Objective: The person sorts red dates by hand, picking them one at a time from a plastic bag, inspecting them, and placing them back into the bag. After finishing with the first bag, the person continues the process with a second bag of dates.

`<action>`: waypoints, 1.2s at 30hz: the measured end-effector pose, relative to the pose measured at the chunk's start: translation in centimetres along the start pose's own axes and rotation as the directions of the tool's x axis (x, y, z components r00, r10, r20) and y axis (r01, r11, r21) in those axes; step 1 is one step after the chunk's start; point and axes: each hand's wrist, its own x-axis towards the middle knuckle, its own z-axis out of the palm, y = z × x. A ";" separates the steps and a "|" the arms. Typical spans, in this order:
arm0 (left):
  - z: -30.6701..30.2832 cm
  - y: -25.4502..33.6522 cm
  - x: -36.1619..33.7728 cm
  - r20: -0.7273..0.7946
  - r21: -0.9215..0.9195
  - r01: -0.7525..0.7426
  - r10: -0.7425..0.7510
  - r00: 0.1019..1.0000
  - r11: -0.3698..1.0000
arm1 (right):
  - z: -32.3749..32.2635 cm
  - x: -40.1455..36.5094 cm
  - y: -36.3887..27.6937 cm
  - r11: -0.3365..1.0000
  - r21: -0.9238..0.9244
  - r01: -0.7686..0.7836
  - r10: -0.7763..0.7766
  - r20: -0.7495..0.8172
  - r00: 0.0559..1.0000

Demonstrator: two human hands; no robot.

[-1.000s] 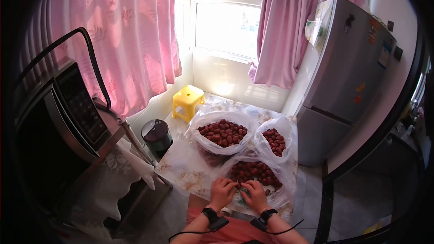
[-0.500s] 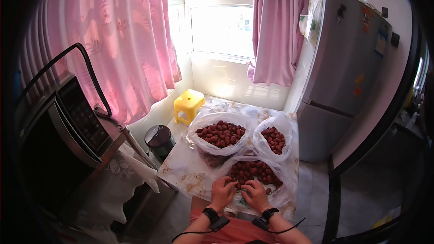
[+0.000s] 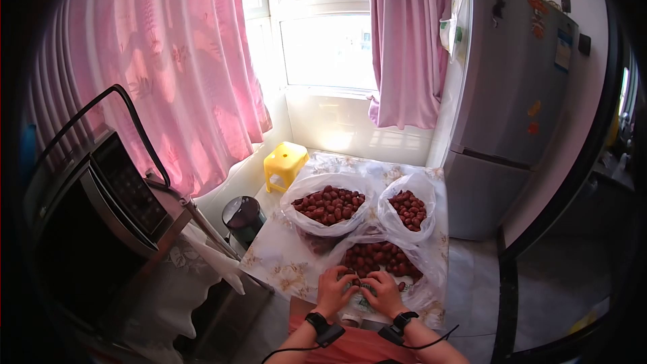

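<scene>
My left hand [image 3: 334,290] and my right hand [image 3: 382,294] are close together at the near edge of an open plastic bag [image 3: 431,256] of red dates [image 3: 377,254]. The fingers of both hands are curled inward. One small red date [image 3: 356,282] shows between the fingertips, which seem to pinch it from both sides. A few loose dates lie beside my right hand on the spread plastic. My fingers partly cover the bag's near side.
Two more open bags of dates, a larger bag [image 3: 296,214] and a smaller bag [image 3: 431,212], stand farther back on the flowered tablecloth [image 3: 269,266]. Around the table are a yellow stool [image 3: 286,160], a dark bin [image 3: 244,219], a microwave [image 3: 101,195] and a fridge [image 3: 509,94].
My hands have come slightly closer together, and their fingertips now meet around the date. The whole view has shifted a little with my head; the bags stay put.
</scene>
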 end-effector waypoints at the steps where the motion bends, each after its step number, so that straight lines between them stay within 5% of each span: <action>1: 0.1 -0.1 0.0 -0.004 0.000 0.004 -0.004 1.000 1.000 | 0.0 0.0 -0.1 1.000 0.000 0.000 0.000 -0.001 1.000; 28: 0.0 -0.8 -0.3 0.052 -0.031 -0.026 0.028 0.998 0.999 | -0.2 0.2 -0.5 1.000 0.013 0.001 -0.001 0.006 1.000; 36: 0.5 -1.5 -0.6 0.060 -0.008 -0.041 0.041 0.997 0.999 | -0.4 0.5 -0.5 0.993 0.004 0.117 -0.117 0.035 0.993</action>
